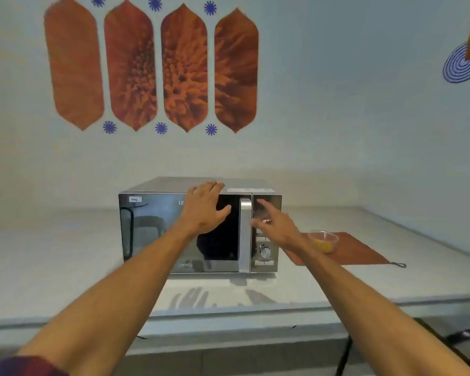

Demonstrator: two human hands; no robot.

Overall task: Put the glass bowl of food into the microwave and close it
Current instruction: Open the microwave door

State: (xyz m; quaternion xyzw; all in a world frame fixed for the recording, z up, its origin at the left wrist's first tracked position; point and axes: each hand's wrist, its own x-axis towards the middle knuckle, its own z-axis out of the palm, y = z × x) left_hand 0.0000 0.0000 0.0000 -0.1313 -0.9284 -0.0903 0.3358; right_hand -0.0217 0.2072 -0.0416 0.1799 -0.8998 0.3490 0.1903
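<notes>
Door shut on the silver mirrored microwave. Left hand lies flat and open on its top front edge, bracing; right hand, fingers spread and empty, reaches the vertical steel handle. Best to hold the box steady while pulling. Clear glass bowl of yellow food waits on the rust-brown mat, right of it on the pale table.

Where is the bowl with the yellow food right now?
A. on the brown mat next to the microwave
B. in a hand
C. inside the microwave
A: the bowl sits on the brown mat, right of the shut microwave, and no hand touches it.
</notes>
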